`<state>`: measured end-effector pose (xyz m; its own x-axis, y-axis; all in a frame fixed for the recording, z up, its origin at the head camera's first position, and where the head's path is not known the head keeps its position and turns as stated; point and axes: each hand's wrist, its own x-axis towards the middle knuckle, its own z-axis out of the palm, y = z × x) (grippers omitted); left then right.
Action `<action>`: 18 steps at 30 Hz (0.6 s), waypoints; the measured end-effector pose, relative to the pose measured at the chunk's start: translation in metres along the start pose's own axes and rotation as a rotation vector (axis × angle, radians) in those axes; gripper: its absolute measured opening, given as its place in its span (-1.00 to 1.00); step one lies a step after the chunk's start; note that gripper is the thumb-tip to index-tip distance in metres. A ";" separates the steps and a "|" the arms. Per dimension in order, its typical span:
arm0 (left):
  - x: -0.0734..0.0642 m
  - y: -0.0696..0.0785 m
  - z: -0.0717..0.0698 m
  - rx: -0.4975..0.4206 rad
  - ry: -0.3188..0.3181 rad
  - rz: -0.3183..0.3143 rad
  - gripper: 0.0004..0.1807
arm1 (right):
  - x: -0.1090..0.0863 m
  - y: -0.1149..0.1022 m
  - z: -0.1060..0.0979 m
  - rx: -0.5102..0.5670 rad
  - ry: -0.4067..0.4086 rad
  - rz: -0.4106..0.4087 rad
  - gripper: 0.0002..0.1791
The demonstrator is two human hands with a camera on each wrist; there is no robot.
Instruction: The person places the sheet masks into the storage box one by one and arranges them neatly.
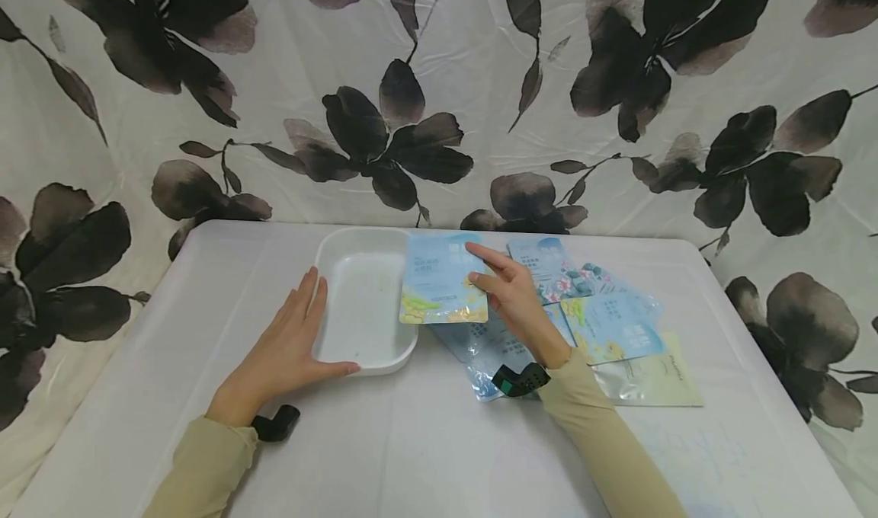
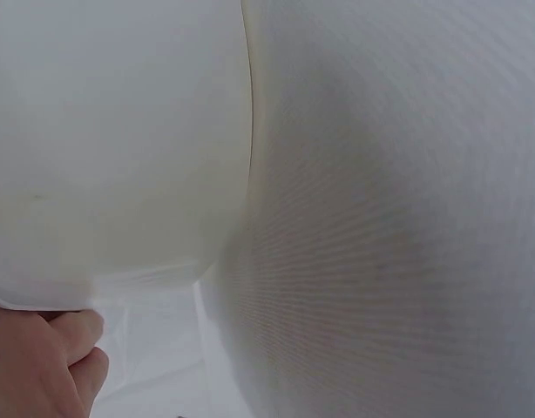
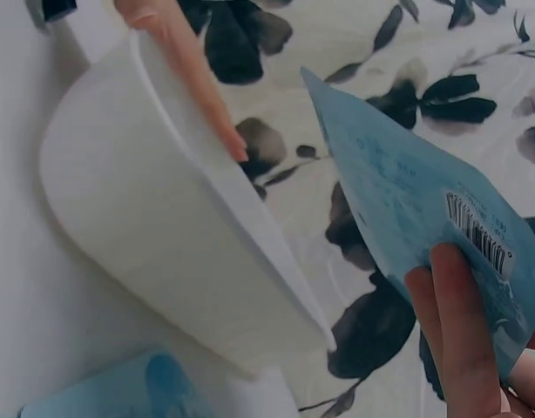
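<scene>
Packet (image 1: 442, 278): pinched in right hand (image 1: 519, 302). Tray (image 1: 370, 297): touched at rim by left hand (image 1: 284, 352), thumb spread wide from fingers.

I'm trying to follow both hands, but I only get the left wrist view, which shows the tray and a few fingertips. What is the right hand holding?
Observer: The right hand pinches a light blue packet near one edge.
Operator: Is it resting inside the white tray?
Observer: No, the right wrist view shows it held up, apart from the tray.
Operator: Are there any others like it?
Observer: Yes, in the head view several other packets lie overlapping on the table, to the right of the tray.
</scene>
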<state>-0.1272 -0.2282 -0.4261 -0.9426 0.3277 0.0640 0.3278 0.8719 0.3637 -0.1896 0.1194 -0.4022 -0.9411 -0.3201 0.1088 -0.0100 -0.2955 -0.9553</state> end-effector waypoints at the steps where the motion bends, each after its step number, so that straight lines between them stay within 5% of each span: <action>1: 0.000 0.000 0.000 -0.001 0.004 0.004 0.52 | 0.002 -0.001 0.003 -0.010 0.004 0.003 -0.43; 18: 0.000 0.001 0.000 -0.008 0.019 0.034 0.51 | 0.034 0.001 0.057 -0.304 -0.032 0.127 -0.44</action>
<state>-0.1270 -0.2276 -0.4260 -0.9321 0.3498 0.0942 0.3591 0.8573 0.3689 -0.2022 0.0571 -0.3841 -0.9301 -0.3671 -0.0121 0.0013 0.0296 -0.9996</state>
